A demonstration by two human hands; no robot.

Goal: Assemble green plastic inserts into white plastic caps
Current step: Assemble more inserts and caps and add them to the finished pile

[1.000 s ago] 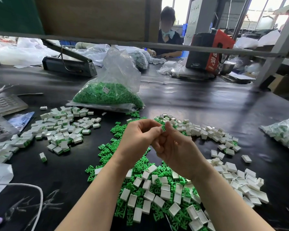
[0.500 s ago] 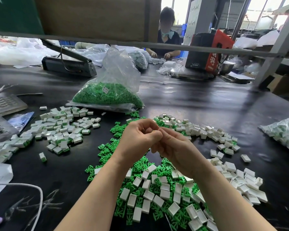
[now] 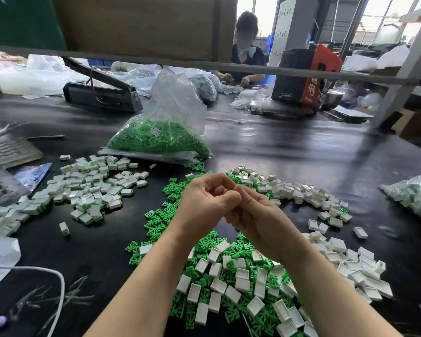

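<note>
Green insert gone inside L/R grip.

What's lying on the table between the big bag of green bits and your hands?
In the head view, a scatter of loose green inserts and a few white caps lies between the bag of green inserts and the hands.

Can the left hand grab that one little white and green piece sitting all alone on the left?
Probably yes: the lone piece lies apart on bare table, nothing blocking it, but the left hand is pressed against the right hand.
</note>
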